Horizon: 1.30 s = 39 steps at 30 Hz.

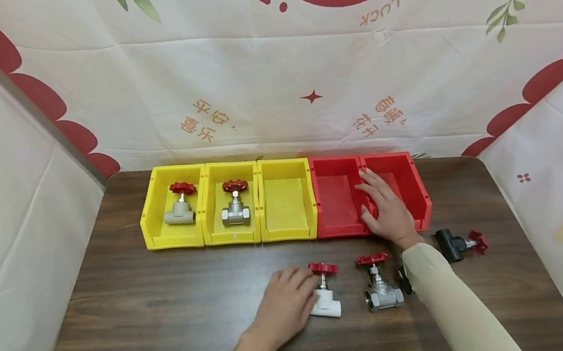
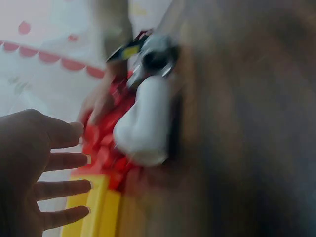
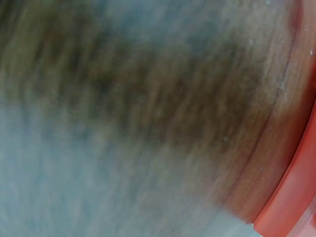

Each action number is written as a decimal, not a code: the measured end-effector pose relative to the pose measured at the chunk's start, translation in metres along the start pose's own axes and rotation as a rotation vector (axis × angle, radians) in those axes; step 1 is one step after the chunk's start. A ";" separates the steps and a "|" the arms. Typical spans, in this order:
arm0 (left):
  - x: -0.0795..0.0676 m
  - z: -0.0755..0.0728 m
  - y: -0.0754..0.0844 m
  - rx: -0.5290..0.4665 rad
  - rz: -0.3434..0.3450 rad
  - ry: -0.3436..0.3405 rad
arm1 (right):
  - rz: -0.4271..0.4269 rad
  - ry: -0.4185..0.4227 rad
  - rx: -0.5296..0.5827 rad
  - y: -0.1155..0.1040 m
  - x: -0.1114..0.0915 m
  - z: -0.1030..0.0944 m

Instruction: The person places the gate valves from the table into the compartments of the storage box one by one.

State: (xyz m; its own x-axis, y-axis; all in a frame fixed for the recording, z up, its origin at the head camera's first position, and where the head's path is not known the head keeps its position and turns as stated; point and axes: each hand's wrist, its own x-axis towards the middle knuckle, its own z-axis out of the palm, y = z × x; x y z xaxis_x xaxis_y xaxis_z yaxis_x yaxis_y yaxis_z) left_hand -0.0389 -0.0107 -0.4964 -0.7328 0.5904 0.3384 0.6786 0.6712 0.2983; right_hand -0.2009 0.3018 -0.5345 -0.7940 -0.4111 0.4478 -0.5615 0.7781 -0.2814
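My left hand (image 1: pixel 286 302) is beside a white tee-shaped valve (image 1: pixel 326 305) with a red handwheel. In the left wrist view its fingers (image 2: pixel 64 187) are straight and spread, apart from the valve. Over the divider between the two red bins (image 1: pixel 338 197) is my right hand (image 1: pixel 389 211), fingers spaced apart. A small rounded red part shows by its thumb; whether it is a handwheel or the bin's edge is unclear. A blurred surface and a red bin edge (image 3: pixel 289 197) fill the right wrist view.
Of three yellow bins (image 1: pixel 290 236), the left one bears a grey valve (image 1: pixel 180 212), the middle a metal valve (image 1: pixel 235 211). On the brown table (image 1: pixel 133 319) are another metal valve (image 1: pixel 383 294), a black valve (image 1: pixel 453 245) and a black piece (image 1: pixel 404 281) partly behind the right sleeve.
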 end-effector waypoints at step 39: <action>-0.003 0.051 0.024 0.261 0.171 -0.110 | 0.016 -0.011 -0.004 -0.001 -0.001 -0.001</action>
State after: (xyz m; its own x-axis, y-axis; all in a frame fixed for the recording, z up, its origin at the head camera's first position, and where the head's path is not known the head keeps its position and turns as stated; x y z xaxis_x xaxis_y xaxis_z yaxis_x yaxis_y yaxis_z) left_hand -0.0231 0.0266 -0.5360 -0.6199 0.7400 0.2610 0.7668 0.6418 0.0015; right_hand -0.1995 0.3020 -0.5333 -0.8054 -0.4039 0.4337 -0.5480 0.7864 -0.2852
